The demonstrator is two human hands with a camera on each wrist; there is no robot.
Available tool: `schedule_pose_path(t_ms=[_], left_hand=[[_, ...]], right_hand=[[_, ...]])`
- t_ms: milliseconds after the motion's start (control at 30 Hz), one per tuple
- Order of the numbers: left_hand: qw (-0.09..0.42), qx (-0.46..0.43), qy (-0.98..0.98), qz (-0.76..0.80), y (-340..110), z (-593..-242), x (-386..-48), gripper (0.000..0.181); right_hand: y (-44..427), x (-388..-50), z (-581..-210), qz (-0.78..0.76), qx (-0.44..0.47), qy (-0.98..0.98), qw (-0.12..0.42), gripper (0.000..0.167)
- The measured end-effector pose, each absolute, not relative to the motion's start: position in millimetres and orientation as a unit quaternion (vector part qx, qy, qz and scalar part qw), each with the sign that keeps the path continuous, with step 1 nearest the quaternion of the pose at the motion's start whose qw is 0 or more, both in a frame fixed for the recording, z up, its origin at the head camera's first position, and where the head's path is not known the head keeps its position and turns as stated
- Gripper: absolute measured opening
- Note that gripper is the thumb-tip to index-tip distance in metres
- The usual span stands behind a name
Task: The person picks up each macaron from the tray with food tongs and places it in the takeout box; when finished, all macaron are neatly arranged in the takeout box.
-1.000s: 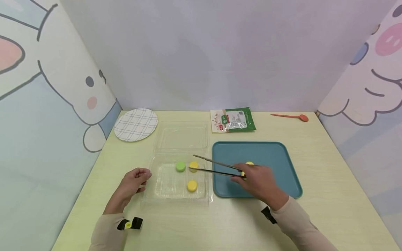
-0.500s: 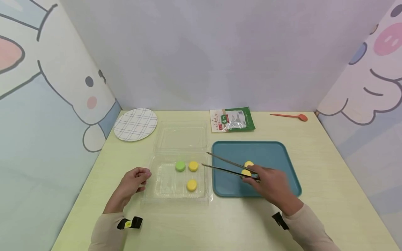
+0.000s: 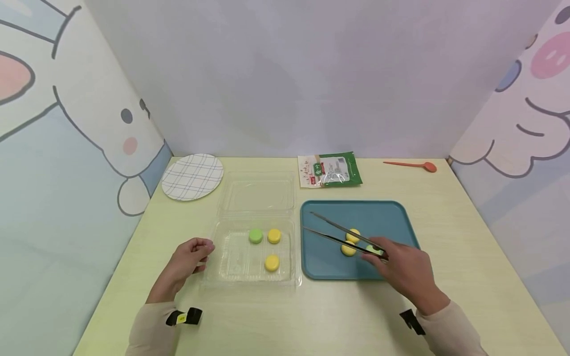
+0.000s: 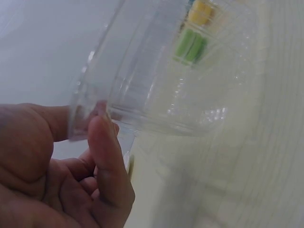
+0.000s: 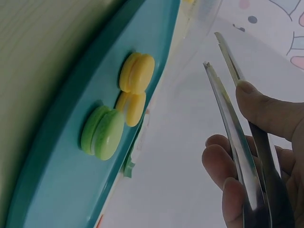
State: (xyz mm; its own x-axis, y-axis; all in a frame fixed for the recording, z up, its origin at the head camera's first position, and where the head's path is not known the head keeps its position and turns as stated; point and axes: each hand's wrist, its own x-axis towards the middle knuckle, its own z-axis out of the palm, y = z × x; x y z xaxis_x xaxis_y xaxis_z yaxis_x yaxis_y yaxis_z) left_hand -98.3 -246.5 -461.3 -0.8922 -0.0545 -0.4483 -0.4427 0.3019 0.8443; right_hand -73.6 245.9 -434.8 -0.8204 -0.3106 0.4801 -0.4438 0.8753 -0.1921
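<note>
Tongs (image 5: 237, 147) sit farther right than a second ago: their tips, then over the clear container (image 3: 236, 257), now hang over the left part of the teal tray (image 3: 327, 267). The left hand (image 3: 189, 259) has stayed put.

Cartoon figures cover the left wall (image 3: 75, 168) and the right wall (image 3: 512, 133), with a plain pale back wall (image 3: 285, 89) between. On the pale wooden table (image 3: 249, 321), a checked plate (image 3: 193, 177) lies at the far left corner. Next comes the open container, its lid (image 3: 259, 195) toward the far edge; inside are a green macaron (image 3: 256, 236) and two yellow macarons (image 3: 272, 263). A green-and-white packet (image 3: 330, 170) lies by the far edge, just right of its middle, beyond the tray. Near the far right corner is a red spoon (image 3: 411, 164).

The left wrist view shows thumb and finger pinching the container's rim, which the head view leaves unclear. The right wrist view shows whole a second green macaron (image 5: 105, 133), partly covered from the head, just beside another yellow pair (image 5: 141, 73) on the tray.

The left hand reaches to the container's left side. Above the tray's near right part, the right hand (image 3: 407, 272) grips the tongs, whose tips stand apart.
</note>
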Motion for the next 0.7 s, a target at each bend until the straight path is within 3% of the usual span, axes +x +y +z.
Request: schedule_pose_path(t_ms=[200,400,700], left_hand=[[0.171,-0.155,0.788,0.571,-246.9,-463.3,-97.6,0.031],[0.173,-0.155,0.786,0.573,-246.8,-463.4,-97.7,0.029],[0.175,-0.157,0.785,0.573,-247.7,-462.7,-99.4,0.029]], right_hand=[[254.2,-67.0,-439.7,0.144,0.186,-0.948,0.213,0.071],[265.4,-55.7,-442.9,0.132,0.160,-0.959,0.195,0.042],[277.1,-42.4,-446.3,0.127,0.108,-0.970,0.177,0.045]])
